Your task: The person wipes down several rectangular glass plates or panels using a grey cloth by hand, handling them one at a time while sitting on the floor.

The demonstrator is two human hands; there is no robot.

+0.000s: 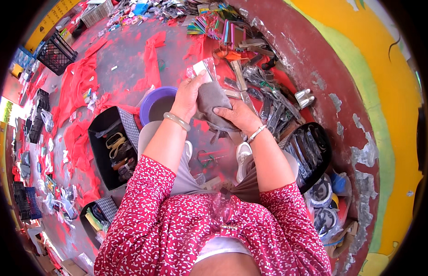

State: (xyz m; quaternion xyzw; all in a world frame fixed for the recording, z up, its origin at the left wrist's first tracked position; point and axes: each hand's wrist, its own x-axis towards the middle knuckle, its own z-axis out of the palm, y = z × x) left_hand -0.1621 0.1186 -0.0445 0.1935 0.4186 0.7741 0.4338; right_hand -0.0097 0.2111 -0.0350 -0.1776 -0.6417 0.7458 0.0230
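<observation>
In front of me my left hand (188, 95) is closed around a flat white item in clear plastic wrap (202, 70), its thumb lying on the front. A grey cloth (213, 97) covers the lower part of this item. My right hand (240, 116) grips the cloth from the right, thumb on top, and the cloth's loose end hangs below. What lies under the cloth is hidden. Just left of my hands stands a purple basin (145, 110), and below them are my shoes.
Black bins holding assorted goods stand at my left (96, 138) and right (322, 168). Plastic-wrapped pieces (274, 108) are heaped along the dark red wall (315, 78). Red cloth strips (78, 110) cover parts of the floor. A black crate (57, 53) stands far left.
</observation>
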